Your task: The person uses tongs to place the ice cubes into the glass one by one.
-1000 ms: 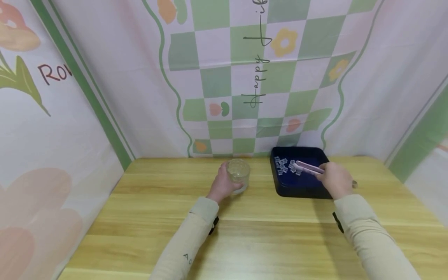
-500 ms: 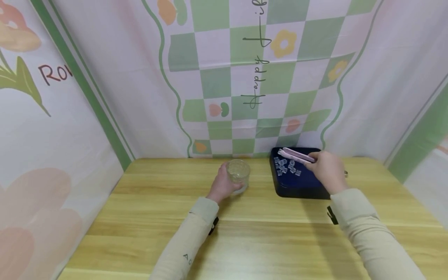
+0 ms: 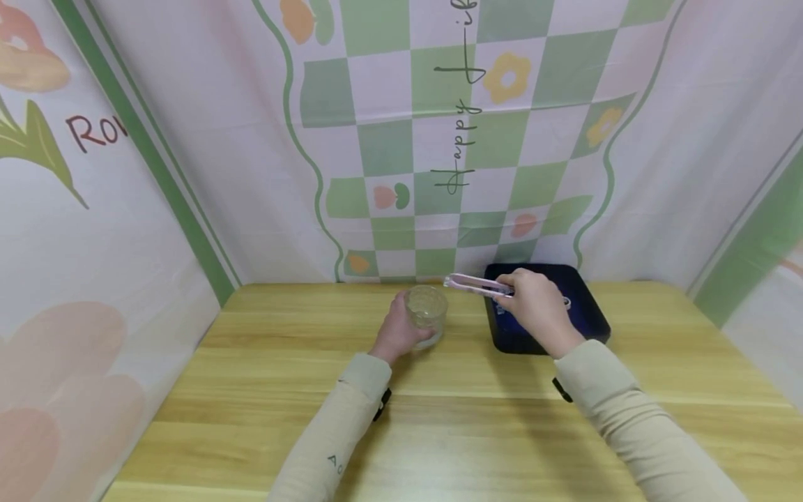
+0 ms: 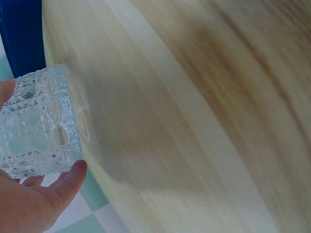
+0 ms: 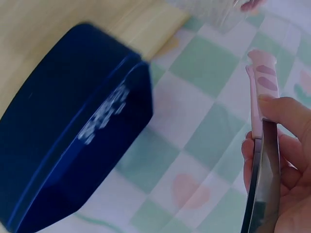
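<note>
Closest is the wood table (image 3: pixel 439 453), in front of the tray (image 3: pixel 517 344). 2 tan sleeves reach in over it, L sleeve (image 3: pixel 339 429) & R sleeve (image 3: pixel 633 411), both in front of the tray. L sleeve has tiny dk letters on it. A blk strap (image 3: pixel 382 404) shows by the L cuff, & a 2nd blk strap (image 3: pixel 562 390) by the R cuff.

L hand (image 3: pixel 401 328) is left of the tray, fingers & thumb wrapped round a clear glass cup (image 4: pixel 39 121). Cup stands up on the table, left of the tray & not touching it. Its sides are bumpy w/ a cut pattern.

R hand (image 3: pixel 538 307) is up over the tray & hides part of it. It grips a pair of tongs (image 5: pixel 267 87), thumb pressed on one arm. Tongs have pink ends & shiny metal arms. The ends poke out past the tray's left side, toward the cup. They sit close tog.; can't tell if they pinch anything.

Tray is dk blue inside, w/ small clear pcs (image 5: pixel 104 114) in a bunch.

Farthest, behind the tray, hangs a cloth (image 3: pixel 433 146) w/ green & white squares, flowers & "Happy" turned sideways.
</note>
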Demonstrator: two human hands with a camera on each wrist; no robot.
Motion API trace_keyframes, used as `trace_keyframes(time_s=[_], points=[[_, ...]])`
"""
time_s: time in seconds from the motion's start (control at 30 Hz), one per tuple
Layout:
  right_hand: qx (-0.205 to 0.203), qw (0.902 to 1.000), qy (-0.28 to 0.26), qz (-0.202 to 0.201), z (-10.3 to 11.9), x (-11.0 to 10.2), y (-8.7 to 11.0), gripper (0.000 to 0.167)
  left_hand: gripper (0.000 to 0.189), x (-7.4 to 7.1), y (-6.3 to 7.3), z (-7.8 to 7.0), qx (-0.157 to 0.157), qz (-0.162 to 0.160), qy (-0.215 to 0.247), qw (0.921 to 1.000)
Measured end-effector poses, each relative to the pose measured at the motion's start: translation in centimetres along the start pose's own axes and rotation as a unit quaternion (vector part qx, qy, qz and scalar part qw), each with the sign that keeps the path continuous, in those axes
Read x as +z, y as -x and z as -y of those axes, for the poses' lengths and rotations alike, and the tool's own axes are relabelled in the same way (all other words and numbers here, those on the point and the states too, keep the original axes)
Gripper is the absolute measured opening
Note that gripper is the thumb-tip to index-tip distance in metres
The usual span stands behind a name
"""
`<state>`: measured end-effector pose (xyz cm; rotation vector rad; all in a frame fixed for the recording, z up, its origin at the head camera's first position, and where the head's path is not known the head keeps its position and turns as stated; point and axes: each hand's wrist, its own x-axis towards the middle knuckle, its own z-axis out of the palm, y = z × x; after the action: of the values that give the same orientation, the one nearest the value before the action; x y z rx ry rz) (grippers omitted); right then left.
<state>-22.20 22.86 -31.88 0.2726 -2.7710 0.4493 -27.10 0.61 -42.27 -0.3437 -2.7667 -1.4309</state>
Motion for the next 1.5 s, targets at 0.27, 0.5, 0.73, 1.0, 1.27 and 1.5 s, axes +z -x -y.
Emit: trace_keyframes(time_s=[0.27, 0.5, 0.73, 1.0, 1.27, 1.5], points=[[-0.034, 0.9994, 0.002, 0.003, 1.9, 1.4, 0.3, 0.026, 0.09, -0.2, 0.0, 0.0, 0.0, 0.009, 0.022, 0.9997], [-0.041, 0.9988, 0.005, 0.025, 2.2, 2.2, 0.4, 0.025, 0.09, -0.2, 0.0, -0.1, 0.003, 0.01, 0.02, 0.9998], [-0.047, 0.9983, 0.018, 0.029, 2.2, 2.7, 0.4, 0.022, 0.089, -0.3, 0.1, -0.2, 0.006, 0.011, 0.018, 0.9998], [-0.05, 0.9981, 0.024, 0.026, 2.0, 2.9, 0.4, 0.022, 0.09, -0.3, 0.1, -0.2, 0.0, 0.01, 0.016, 0.9998], [-0.049, 0.9981, 0.026, 0.027, 1.9, 3.0, 0.4, 0.023, 0.089, -0.2, 0.0, 0.0, 0.003, 0.009, 0.013, 0.9999], [-0.047, 0.9981, 0.025, 0.03, 2.0, 2.9, 0.3, 0.021, 0.09, -0.2, 0.0, -0.1, 0.002, 0.011, 0.016, 0.9998]])
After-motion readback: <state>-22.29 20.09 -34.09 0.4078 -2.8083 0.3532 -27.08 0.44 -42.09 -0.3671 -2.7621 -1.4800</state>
